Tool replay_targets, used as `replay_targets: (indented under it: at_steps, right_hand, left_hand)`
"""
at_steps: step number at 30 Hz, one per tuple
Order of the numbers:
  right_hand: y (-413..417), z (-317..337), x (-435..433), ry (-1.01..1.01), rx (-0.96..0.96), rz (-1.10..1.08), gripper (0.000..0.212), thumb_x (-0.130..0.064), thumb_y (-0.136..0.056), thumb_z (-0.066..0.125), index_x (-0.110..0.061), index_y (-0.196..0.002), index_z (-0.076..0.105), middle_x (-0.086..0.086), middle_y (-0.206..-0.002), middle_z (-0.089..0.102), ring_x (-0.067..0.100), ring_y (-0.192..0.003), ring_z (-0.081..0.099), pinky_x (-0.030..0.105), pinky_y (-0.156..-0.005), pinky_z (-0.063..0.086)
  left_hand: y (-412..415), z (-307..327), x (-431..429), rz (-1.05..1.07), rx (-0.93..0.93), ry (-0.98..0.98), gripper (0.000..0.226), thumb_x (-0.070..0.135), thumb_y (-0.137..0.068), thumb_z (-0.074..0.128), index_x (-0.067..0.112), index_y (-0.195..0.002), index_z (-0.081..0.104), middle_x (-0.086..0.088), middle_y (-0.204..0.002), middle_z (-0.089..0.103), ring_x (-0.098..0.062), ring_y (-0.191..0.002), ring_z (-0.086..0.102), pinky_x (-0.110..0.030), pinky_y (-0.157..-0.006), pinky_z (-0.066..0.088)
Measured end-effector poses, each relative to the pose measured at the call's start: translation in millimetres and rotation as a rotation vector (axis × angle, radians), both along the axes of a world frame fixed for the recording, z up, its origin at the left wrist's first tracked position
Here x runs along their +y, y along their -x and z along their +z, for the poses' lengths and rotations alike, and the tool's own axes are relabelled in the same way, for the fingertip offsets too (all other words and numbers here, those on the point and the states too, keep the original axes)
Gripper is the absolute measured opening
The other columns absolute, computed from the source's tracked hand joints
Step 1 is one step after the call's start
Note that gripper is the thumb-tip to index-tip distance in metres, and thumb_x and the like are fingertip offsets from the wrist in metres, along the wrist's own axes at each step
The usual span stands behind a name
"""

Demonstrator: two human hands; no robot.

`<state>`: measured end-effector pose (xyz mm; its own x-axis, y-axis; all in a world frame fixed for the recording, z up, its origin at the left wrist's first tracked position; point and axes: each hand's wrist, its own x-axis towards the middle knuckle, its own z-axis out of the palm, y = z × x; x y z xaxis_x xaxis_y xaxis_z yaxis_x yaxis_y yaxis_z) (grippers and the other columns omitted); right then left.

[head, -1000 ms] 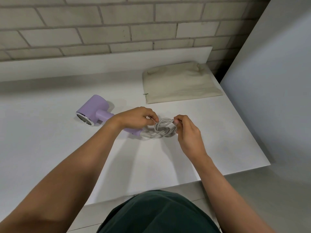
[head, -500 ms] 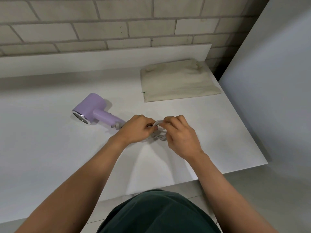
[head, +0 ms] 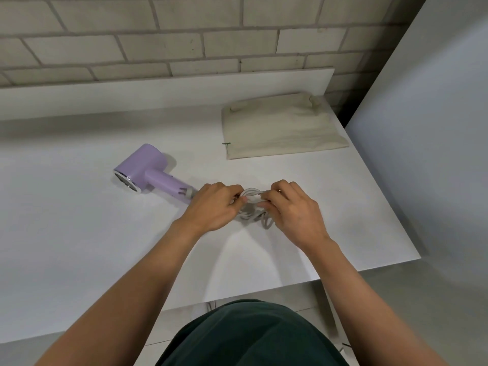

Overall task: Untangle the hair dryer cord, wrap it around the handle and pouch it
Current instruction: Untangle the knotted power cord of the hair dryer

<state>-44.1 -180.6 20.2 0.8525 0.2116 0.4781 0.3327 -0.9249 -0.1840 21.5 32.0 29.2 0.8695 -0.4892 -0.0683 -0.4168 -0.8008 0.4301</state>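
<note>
Both hands have closed in on the tangle since a second ago, and the left one has slid clear of the dryer's handle end, which now shows. Toward the left of the table (head: 79, 233) the lilac hair dryer (head: 144, 167) lies on its side, handle (head: 166, 184) pointing at the hands. The left hand (head: 214, 207) has its fingers curled and pinching one side of a raised loop of the pale cord (head: 253, 192). The rest of the cord sits bunched on the table beneath, about midway between the far and near edges. The right hand (head: 295, 210) pinches the loop's other side with curled fingers; which strand each hand actually holds is probably hidden by the knuckles. This looks like the untangling step, barely begun. It should go best by easing that loop open and feeding the free end back through, not pulling the hands apart, which would tighten the knot. The dryer is unheld, so a hard tug may drag it. At the far right corner the beige pouch (head: 282, 128) lies flat, well apart from the hands, with nothing between. A grey panel (head: 435, 128) stands close along the right edge and limits room for drawing the cord out that way.
</note>
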Motion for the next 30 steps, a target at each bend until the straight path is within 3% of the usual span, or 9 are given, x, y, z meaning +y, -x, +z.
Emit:
replay_targets:
  at_steps: [3, 6, 8, 11, 14, 18, 22, 27, 30]
  right_hand:
    - [7, 1, -8, -0.1, 0.043, -0.069, 0.01, -0.028, -0.103, 0.063, -0.018, -0.104, 0.067, -0.005, -0.101, 0.063, 0.018, -0.084, 0.061, 0.028, -0.052, 0.047]
    - [12, 1, -15, -0.336, 0.12, -0.134, 0.015, -0.031, -0.106, 0.057, -0.016, -0.106, 0.059, -0.005, -0.1, 0.061, 0.011, -0.082, 0.058, 0.037, -0.065, 0.054]
    - [14, 7, -19, -0.499, 0.179, -0.188, 0.017, -0.033, -0.108, 0.052, -0.016, -0.107, 0.054, -0.003, -0.097, 0.062, 0.012, -0.083, 0.056, 0.041, -0.072, 0.053]
    - [14, 19, -17, -0.661, 0.249, -0.227, 0.017, -0.041, -0.108, 0.046, -0.025, -0.106, 0.048, -0.001, -0.095, 0.064, 0.02, -0.089, 0.063, 0.042, -0.078, 0.053]
    - [9, 25, -8, -0.707, 0.247, -0.219, 0.015, -0.043, -0.108, 0.044, -0.028, -0.105, 0.046, -0.002, -0.095, 0.065, 0.022, -0.09, 0.066, 0.044, -0.08, 0.053]
    - [2, 26, 2, -0.74, 0.238, -0.204, 0.016, -0.041, -0.108, 0.047, -0.026, -0.11, 0.05, -0.005, -0.094, 0.063, 0.024, -0.086, 0.067, 0.048, -0.08, 0.054]
    - [-4, 28, 5, -0.644, 0.171, -0.152, 0.027, -0.03, -0.11, 0.047, -0.022, -0.133, 0.059, -0.007, -0.098, 0.063, 0.016, -0.082, 0.066, 0.03, -0.082, 0.054]
    - [-11, 28, 7, -0.614, 0.12, -0.152, 0.022, -0.022, -0.111, 0.048, -0.013, -0.121, 0.066, -0.013, -0.095, 0.058, 0.015, -0.076, 0.061, 0.033, -0.079, 0.052]
    - [-7, 31, 11, -0.703, 0.102, -0.172, 0.021, -0.024, -0.111, 0.046, -0.016, -0.119, 0.064, -0.011, -0.099, 0.061, 0.014, -0.076, 0.063, 0.033, -0.075, 0.054]
  left_hand:
    - [-2, -3, 1, -0.033, -0.05, -0.005, 0.039, 0.049, -0.101, 0.038, 0.023, -0.102, 0.068, 0.003, -0.115, 0.071, -0.027, -0.113, 0.06, -0.041, -0.095, 0.045]
    - [-4, -8, 4, -0.021, -0.129, -0.004, 0.046, 0.049, -0.102, 0.037, 0.026, -0.12, 0.073, 0.005, -0.152, 0.052, -0.023, -0.144, 0.042, -0.042, -0.118, 0.03]
    - [-5, -11, 7, -0.013, -0.085, 0.031, 0.042, 0.045, -0.105, 0.041, 0.023, -0.12, 0.074, 0.003, -0.148, 0.057, -0.023, -0.14, 0.046, -0.042, -0.115, 0.036]
    - [-1, -11, 8, 0.015, 0.127, 0.152, 0.03, 0.037, -0.107, 0.044, 0.017, -0.107, 0.066, 0.0, -0.105, 0.071, -0.021, -0.099, 0.062, -0.045, -0.088, 0.052]
    - [3, -9, 6, 0.033, 0.245, 0.23, 0.013, 0.029, -0.107, 0.044, 0.023, -0.111, 0.055, 0.007, -0.09, 0.067, -0.014, -0.08, 0.059, -0.042, -0.077, 0.053]
    - [3, -9, 1, -0.026, 0.299, 0.308, 0.037, 0.014, -0.103, 0.044, 0.029, -0.137, 0.045, 0.005, -0.108, 0.067, -0.01, -0.089, 0.06, -0.032, -0.082, 0.048]
    - [3, -12, 8, -0.103, 0.4, 0.326, 0.036, 0.03, -0.098, 0.058, 0.043, -0.132, 0.052, 0.022, -0.127, 0.063, 0.001, -0.108, 0.059, -0.021, -0.091, 0.047]
    - [1, -16, 11, -0.051, 0.282, 0.359, 0.021, 0.04, -0.096, 0.068, 0.034, -0.116, 0.064, 0.015, -0.096, 0.071, -0.003, -0.086, 0.063, -0.039, -0.084, 0.055]
    - [-5, -12, 13, -0.026, 0.314, 0.392, 0.021, 0.039, -0.093, 0.072, 0.035, -0.114, 0.068, 0.014, -0.095, 0.072, -0.005, -0.088, 0.066, -0.037, -0.086, 0.056]
